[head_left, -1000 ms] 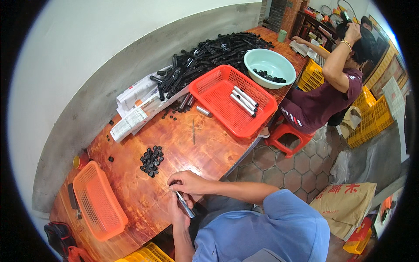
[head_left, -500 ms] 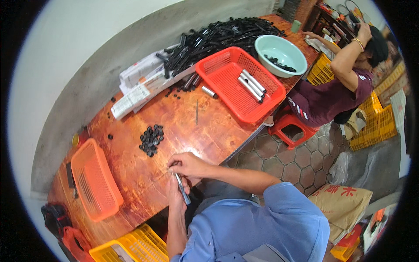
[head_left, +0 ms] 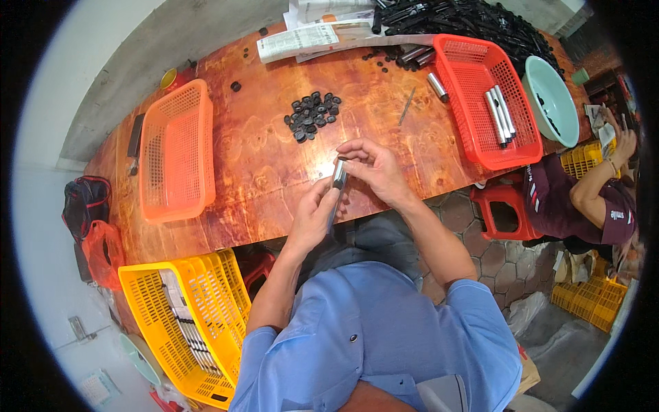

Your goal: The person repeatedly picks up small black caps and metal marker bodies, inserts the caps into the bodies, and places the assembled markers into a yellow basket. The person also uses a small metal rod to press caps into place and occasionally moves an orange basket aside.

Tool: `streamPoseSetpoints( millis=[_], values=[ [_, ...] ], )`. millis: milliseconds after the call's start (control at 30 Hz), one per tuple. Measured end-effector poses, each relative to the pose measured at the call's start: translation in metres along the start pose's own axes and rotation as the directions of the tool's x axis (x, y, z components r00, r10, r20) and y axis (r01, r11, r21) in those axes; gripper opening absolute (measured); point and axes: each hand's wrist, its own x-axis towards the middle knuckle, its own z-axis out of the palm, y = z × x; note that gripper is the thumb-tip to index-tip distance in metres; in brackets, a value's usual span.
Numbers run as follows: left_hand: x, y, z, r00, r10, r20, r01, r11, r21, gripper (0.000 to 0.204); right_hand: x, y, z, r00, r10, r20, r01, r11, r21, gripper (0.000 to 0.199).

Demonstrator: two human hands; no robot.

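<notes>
My left hand [head_left: 313, 214] is closed around a shiny silver tube [head_left: 340, 174], held tilted upward just past the table's near edge. A dark band shows partway along the tube, and its lower part runs behind my fingers. At the tube's upper end, my right hand [head_left: 376, 170] has its thumb and forefinger bent together on a small black cap [head_left: 342, 159], partly hidden by the fingertips. Beyond my hands, a loose pile of small black caps [head_left: 312, 117] lies on the wooden table [head_left: 261, 158].
An orange basket [head_left: 206, 147] stands left; a red basket [head_left: 467, 103] with silver tubes stands right, beside a pale green basin [head_left: 542, 96]. Black tubes [head_left: 473, 24] are heaped at the back. A yellow crate [head_left: 240, 295] holds tubes at lower left. A co-worker [head_left: 573, 196] sits at right.
The whole view has swung, so the table and baskets appear shifted. The tube stays in my left hand, while my right fingers have opened out somewhat at its upper end. The co-worker's raised arm has lowered.
</notes>
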Motion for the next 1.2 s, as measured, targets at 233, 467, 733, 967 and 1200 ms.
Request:
streamPoseSetpoints(
  millis=[233,467,733,967,1200],
  values=[
    [0.023,0.004,-0.013,0.871,0.486,0.077,-0.331,0.463,0.822,0.039,0.018,-0.002,-0.016,1.0,0.026,0.001,-0.024,0.943,-0.333,0.028],
    [0.044,0.003,-0.03,0.811,0.492,0.316,-0.334,-0.053,0.941,0.044,0.032,-0.005,-0.016,0.993,0.095,-0.064,-0.114,0.812,-0.573,0.029],
    [0.041,-0.008,-0.031,0.753,0.578,0.314,-0.388,0.004,0.922,0.043,0.019,-0.001,-0.013,0.997,0.043,-0.068,-0.075,0.817,-0.572,0.024],
    [0.034,-0.011,-0.029,0.755,0.585,0.295,-0.374,0.016,0.927,0.042,0.008,0.012,-0.016,0.968,-0.243,0.068,0.231,0.745,-0.626,0.016],
    [0.033,-0.015,-0.027,0.728,0.639,0.246,-0.376,0.073,0.924,0.044,0.001,0.019,-0.015,0.958,-0.28,0.065,0.25,0.7,-0.669,0.017]
  ],
)
